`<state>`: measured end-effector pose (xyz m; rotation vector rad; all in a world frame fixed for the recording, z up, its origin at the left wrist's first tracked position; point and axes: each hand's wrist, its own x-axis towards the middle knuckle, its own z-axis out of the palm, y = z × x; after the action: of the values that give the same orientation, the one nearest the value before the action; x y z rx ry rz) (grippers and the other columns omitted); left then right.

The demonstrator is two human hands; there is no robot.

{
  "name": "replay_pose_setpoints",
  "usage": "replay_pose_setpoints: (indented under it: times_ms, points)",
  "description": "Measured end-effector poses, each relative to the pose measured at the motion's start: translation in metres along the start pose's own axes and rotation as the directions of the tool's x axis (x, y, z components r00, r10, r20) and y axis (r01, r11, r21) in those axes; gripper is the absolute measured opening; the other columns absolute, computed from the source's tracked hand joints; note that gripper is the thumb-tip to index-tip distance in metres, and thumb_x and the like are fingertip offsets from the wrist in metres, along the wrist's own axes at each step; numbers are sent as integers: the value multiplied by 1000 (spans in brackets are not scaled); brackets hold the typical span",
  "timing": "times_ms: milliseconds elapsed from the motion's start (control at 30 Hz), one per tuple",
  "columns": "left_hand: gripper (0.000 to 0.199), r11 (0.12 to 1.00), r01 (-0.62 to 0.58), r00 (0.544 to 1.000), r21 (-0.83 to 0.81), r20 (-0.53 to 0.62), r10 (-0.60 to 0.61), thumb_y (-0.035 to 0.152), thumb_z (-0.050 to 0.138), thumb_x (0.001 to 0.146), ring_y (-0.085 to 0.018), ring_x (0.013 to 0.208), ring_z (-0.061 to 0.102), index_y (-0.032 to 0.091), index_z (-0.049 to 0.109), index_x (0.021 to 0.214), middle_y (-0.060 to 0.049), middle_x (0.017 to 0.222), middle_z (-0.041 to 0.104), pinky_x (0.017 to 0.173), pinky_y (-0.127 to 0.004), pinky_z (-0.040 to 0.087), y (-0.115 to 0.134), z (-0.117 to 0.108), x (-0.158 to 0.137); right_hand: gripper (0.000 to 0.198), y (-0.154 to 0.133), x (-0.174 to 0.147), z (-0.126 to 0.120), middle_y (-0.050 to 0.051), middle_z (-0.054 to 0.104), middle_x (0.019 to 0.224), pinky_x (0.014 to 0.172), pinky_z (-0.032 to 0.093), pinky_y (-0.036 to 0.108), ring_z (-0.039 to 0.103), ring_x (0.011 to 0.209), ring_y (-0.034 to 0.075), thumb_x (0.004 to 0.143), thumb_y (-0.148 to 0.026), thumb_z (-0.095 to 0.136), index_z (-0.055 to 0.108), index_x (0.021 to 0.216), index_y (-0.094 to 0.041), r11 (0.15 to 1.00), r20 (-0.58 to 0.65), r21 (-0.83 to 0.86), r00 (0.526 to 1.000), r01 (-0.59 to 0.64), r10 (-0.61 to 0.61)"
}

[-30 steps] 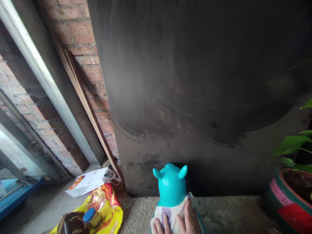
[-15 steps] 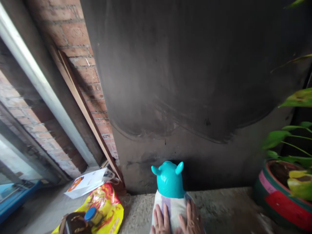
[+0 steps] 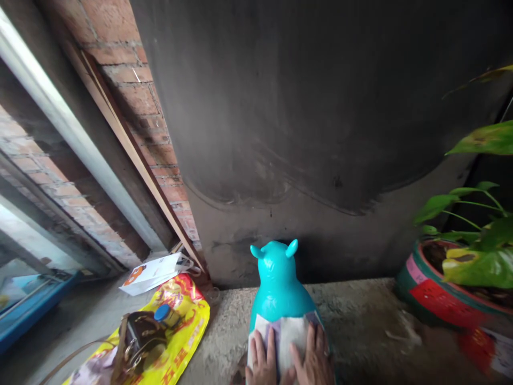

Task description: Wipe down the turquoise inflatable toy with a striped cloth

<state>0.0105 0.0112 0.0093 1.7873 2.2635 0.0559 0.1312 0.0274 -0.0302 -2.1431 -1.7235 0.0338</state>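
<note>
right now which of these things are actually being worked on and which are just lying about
In hand:
turquoise animal toy on the concrete ledge
pale cloth pressed flat on the toy's back
left hand and right hand, both on the cloth

Lying about:
yellow bag
brown handbag
white paper bag
potted plant
</note>
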Motion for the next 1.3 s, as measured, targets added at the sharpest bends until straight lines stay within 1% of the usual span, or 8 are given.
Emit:
replay_pose_setpoints:
  times_ms: [133, 300, 500, 633, 767, 900, 1000, 1300]
  points:
    - [76, 996, 51, 987, -68, 153, -40, 49, 46, 84, -37, 145, 10, 22, 14, 147, -18, 158, 11, 102, -58, 38, 10, -28, 24, 74, -21, 40, -8, 23, 30, 150, 101, 42, 55, 30, 138, 35, 88, -52, 34, 28, 144, -3, 997, 253, -67, 967, -27, 43]
    - [85, 989, -11, 971, -146, 234, 46, 58, 47, 80, -36, 146, 7, 19, 15, 148, -17, 158, 6, 103, -55, 39, -10, -28, 5, 74, -3, -1, 9, 24, 32, 148, 99, 42, 59, 33, 137, 38, 87, -53, 33, 37, 140, -2, 1000, 105, 6, 994, 15, -15]
    - [63, 951, -58, 969, -303, 211, 126, 50, 41, 86, -28, 139, 34, 23, 37, 143, -9, 152, 35, 115, -45, 31, -56, -27, -8, 57, 50, -45, 23, 21, 54, 133, 102, 44, 51, 46, 129, 36, 85, -48, 39, 57, 125, -13, 972, 24, 233, 999, 20, -26]
    - [59, 911, -158, 975, -381, 86, 205, 26, 27, 90, -15, 145, 20, 14, 24, 147, -8, 157, 25, 119, -31, 22, -54, -46, 23, 59, 57, 1, -7, 17, 42, 145, 108, 40, 46, 37, 136, 28, 88, -32, 22, 43, 138, -10, 909, 103, 407, 994, -85, 46]
    - [56, 896, -232, 958, -379, 69, 277, 16, 32, 85, -16, 140, 34, 13, 38, 141, -12, 152, 37, 116, -29, 29, -34, -55, 44, 59, 52, 27, -27, 12, 52, 137, 103, 44, 36, 50, 126, 21, 80, -17, 23, 53, 131, -16, 900, 192, 429, 981, -80, -5]
    - [42, 928, -164, 981, -334, 45, 190, 20, 33, 86, -21, 115, 56, 15, 57, 121, -14, 120, 63, 103, -36, 41, -29, -58, 40, 46, 59, 20, -44, 17, 69, 107, 88, 50, 43, 65, 98, 28, 79, -29, 32, 68, 105, -16, 905, 265, 404, 964, -133, 23]
    - [27, 928, -134, 986, -347, 46, 160, 22, 38, 85, -20, 95, 62, 19, 65, 92, -8, 93, 68, 88, -32, 45, -33, -70, 34, 41, 62, 23, -68, 11, 72, 85, 75, 52, 36, 67, 79, 24, 78, -41, 34, 68, 86, -20, 875, 301, 454, 953, -170, 28]
    - [26, 808, -272, 960, -522, -92, 263, 41, 41, 84, -13, 70, 55, 21, 58, 82, 4, 70, 59, 66, -24, 42, -43, -187, 42, 41, 16, 92, -186, 3, 67, 78, 67, 47, 27, 60, 71, 17, 76, -53, 41, 65, 86, -21, 740, 138, 673, 984, -11, -111]
